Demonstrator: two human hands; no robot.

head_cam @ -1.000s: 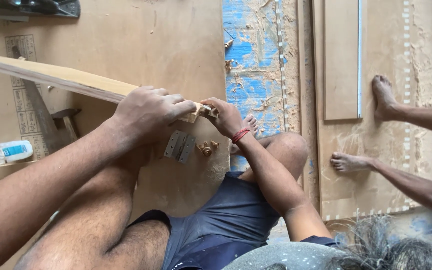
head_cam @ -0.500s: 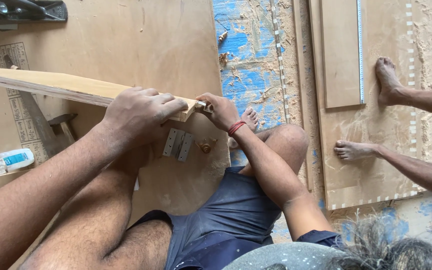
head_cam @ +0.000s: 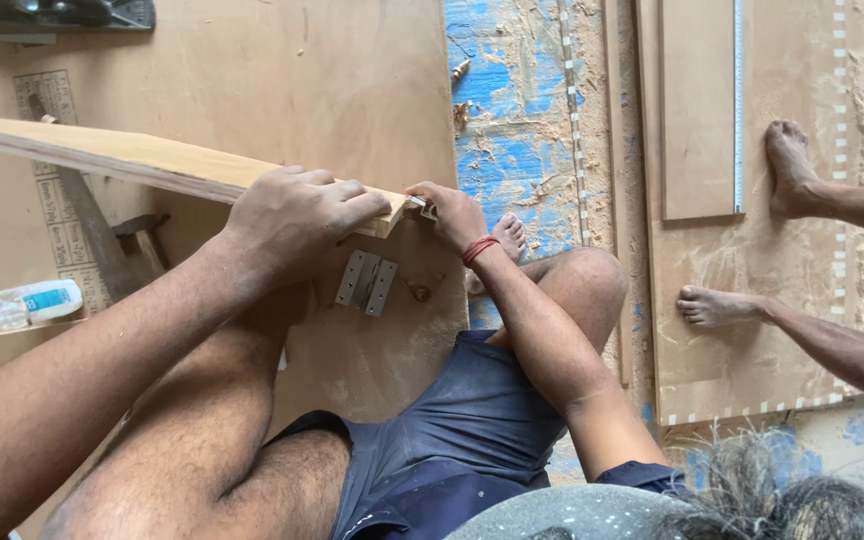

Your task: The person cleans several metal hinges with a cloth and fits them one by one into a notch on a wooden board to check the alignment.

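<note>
The left hand lies palm-down over the near end of a long wooden board, fingers curled over its edge and pressing it steady; the board runs away to the left, raised at a slant above the plywood floor; the right hand meets the board's tip with its fingers pinched together on a small metal piece, too little of which shows to say what it is. Just below the board's end a pair of grey metal hinges lies flat on the plywood, with a small curled scrap beside them; a hammer rests further left, near a white tube. A hand plane sits at the top edge. At the right, another person's bare feet rest on sawdust-strewn panels, well apart from the work.

To do this well, I judge the left hand should bear down firmly near the tip so the board cannot rock; the right hand should keep the small piece square to the end grain and its fingertips clear of any edge.
</note>
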